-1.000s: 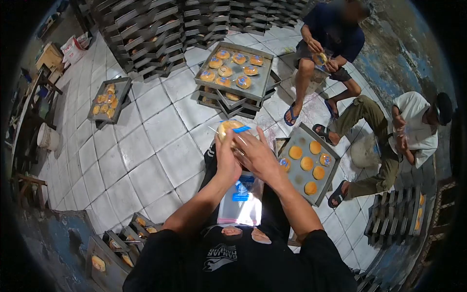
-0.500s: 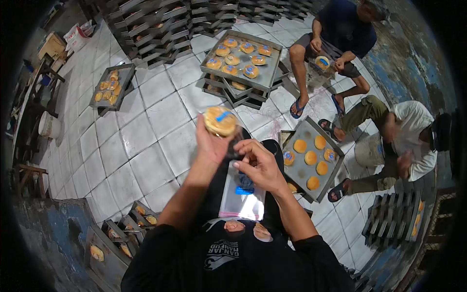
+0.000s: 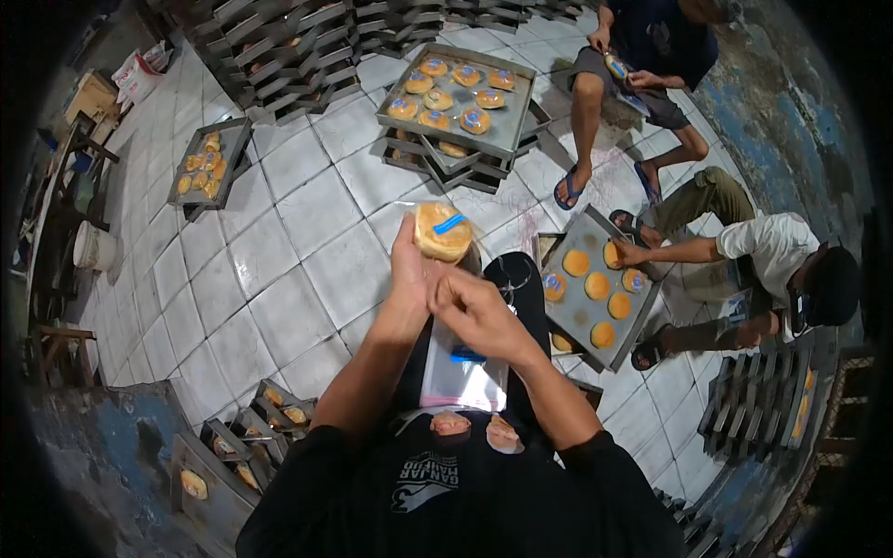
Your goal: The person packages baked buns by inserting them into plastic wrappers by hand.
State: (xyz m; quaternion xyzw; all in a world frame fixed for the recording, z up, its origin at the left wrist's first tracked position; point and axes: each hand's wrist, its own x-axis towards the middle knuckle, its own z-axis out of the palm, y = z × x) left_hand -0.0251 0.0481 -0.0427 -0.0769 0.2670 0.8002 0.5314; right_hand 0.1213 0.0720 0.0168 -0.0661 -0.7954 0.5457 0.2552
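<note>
Cradles a round golden-brown bun (image 3: 443, 232) in the left hand (image 3: 409, 272), resting against palm and fingers, with thumb raised along its outer side. Seems held from beneath and low on the edge to spare the soft crown from pressure. Shows clear plastic film around the bun and a blue printed label (image 3: 448, 224) facing up, likely turned so for an easy check by eye.

Curls the right hand (image 3: 482, 314) inward beside the heel of the left, fingers bent and bunched. Cannot tell of anything pinched there; cannot tell of contact with the left palm either. Perhaps placed so close for work on the film just beyond the fingertips.

Below the right fingers, on the lap, a flat stack of clear plastic bags (image 3: 465, 383) with a pink edge. Probably set there for a short reach down from either hand.

Out to the right of the right fingers, a dark grey metal tray (image 3: 575, 303) with bare and wrapped buns spread apart, likely spaced for picking up singly. Over its far side, the reaching hand (image 3: 634, 254) of a white-shirted co-worker (image 3: 777, 244), at a bun.

Well ahead of the left fingertips, a stack of metal trays (image 3: 510, 113), the topmost bearing wrapped buns in one layer, probably against squashing.
</note>
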